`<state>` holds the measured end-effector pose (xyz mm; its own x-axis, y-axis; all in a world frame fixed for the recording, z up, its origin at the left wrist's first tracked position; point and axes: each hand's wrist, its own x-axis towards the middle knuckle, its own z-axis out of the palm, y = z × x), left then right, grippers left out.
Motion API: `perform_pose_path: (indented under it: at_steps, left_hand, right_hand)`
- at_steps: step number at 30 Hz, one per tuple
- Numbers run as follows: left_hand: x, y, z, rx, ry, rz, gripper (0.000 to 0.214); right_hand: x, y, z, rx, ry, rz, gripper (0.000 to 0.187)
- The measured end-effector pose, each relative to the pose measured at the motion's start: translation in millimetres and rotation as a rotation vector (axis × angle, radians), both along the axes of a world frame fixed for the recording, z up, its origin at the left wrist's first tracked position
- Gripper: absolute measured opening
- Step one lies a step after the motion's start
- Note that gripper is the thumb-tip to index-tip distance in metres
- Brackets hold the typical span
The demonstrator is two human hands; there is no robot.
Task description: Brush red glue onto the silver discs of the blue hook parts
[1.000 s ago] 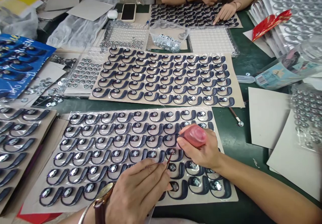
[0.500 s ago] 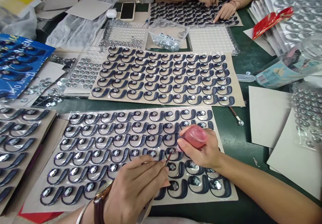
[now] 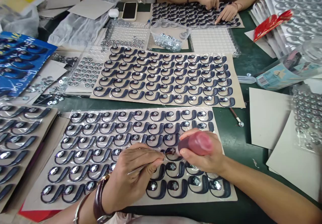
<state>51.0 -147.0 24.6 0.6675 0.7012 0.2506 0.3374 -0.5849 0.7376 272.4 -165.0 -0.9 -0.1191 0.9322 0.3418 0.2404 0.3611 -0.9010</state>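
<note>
My left hand [image 3: 137,172] pinches what look like slim metal tweezers [image 3: 138,169], their dark tip beside a dark hook-shaped piece [image 3: 173,154] near the right of the front card. Wrapped in my right hand [image 3: 206,153] is a pinkish-red squeeze bottle [image 3: 197,144], blurred and tilted, its narrow end close to that same piece. Whether bottle or tweezers touch it I cannot tell. The front beige card [image 3: 32,197] carries rows of these dark curved pieces, most with a round silver gem. My hands hide some of them.
Behind lies a second filled card [image 3: 236,83]; another stack [image 3: 47,130] is at left. A clear tub of gems [image 3: 169,41] stands between trays. A gem-tipped stick [image 3: 236,117] and blank cards [image 3: 269,116] lie right. Across the table, a co-worker's hands [image 3: 227,12] rest over another card.
My left hand has turned and shifted slightly left, bringing the tweezers to a flatter angle. My right hand has moved a little right and tilted the bottle more sideways.
</note>
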Motion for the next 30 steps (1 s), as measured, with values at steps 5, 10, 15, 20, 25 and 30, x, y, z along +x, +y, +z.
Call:
perform_pose_path:
  at_steps: [5, 10, 15, 20, 25, 30]
  left_hand:
    - [-3, -3, 2.4, 0.089, -0.003, -0.072, 0.024]
    - [-6, 1, 3.8, 0.391, 0.098, -0.154, 0.025]
    - [-3, 8, -1.2, 0.537, 0.201, -0.172, 0.022]
    - [0, 4, -6.4, 0.607, 0.248, -0.196, 0.022]
    - [1, -5, -7.7, 0.666, 0.255, -0.198, 0.027]
    - [3, -4, -4.7, 0.683, 0.253, -0.2, 0.026]
  right_hand:
    - [9, 17, 15.1, -0.277, 0.01, 0.035, 0.021]
    - [2, 32, -2.5, -0.179, -0.024, -0.086, 0.013]
    - [-4, 32, -15.4, -0.129, -0.03, -0.138, 0.017]
    - [-7, 35, -12.2, -0.065, -0.088, -0.101, 0.015]
    - [-9, 38, -11.7, 0.088, -0.123, -0.087, 0.01]
    - [-9, 38, -11.4, 0.071, -0.137, -0.082, 0.011]
